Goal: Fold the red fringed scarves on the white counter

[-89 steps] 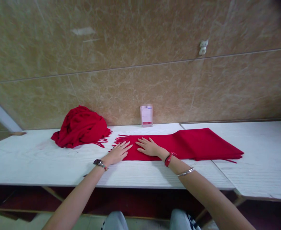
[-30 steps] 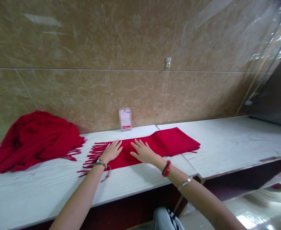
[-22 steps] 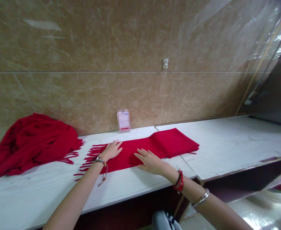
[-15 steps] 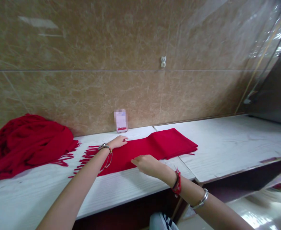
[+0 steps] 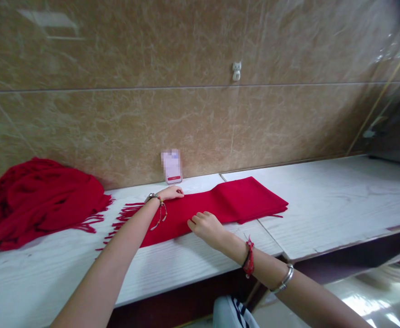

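Bench of white wood-grain boards runs along the tiled wall; the seam between two boards crosses just right of the hands. Wide bare board to the right, a bare strip between scarf and front edge, and a narrow strip at the back up to the wall. Scarf, red, lies flat lengthwise mid-bench, fringed end left, folded thicker end right, over the seam. Left hand sits at the scarf's far long edge, fingers curled closed, pinching that edge. Right hand sits at the near long edge, fingers bent closed on the cloth. Heap of red scarves at the left end against the wall, just clear of the fringed end. Blurred card leans on the wall behind the left hand.
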`<state>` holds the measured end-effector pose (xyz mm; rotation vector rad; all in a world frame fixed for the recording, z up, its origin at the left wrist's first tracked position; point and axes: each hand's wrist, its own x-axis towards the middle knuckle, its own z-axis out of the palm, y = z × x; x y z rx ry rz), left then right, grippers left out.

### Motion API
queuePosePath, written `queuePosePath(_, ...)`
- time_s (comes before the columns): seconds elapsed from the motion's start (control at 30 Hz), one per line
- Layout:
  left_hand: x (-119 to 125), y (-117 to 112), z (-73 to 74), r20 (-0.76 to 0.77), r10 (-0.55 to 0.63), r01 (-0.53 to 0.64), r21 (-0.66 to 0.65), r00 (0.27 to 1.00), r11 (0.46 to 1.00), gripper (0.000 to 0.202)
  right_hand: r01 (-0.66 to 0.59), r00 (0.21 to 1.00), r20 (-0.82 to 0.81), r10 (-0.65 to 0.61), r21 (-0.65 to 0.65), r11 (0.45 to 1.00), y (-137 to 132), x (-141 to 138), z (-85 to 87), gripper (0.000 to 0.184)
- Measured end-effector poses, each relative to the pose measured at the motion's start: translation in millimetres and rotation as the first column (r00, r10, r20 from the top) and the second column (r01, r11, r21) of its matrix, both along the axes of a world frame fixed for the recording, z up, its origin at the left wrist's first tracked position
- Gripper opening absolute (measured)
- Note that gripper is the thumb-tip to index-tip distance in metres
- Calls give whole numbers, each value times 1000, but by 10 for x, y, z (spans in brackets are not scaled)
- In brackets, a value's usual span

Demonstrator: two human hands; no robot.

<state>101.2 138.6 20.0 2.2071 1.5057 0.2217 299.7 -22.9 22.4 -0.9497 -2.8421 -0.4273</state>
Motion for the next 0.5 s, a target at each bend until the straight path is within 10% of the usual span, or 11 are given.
queuePosePath(0.5, 5, -35, 7, 318, 74, -63, -44, 945, 997, 20, -35, 999, 34, 33, 54, 998, -59, -37, 34, 18)
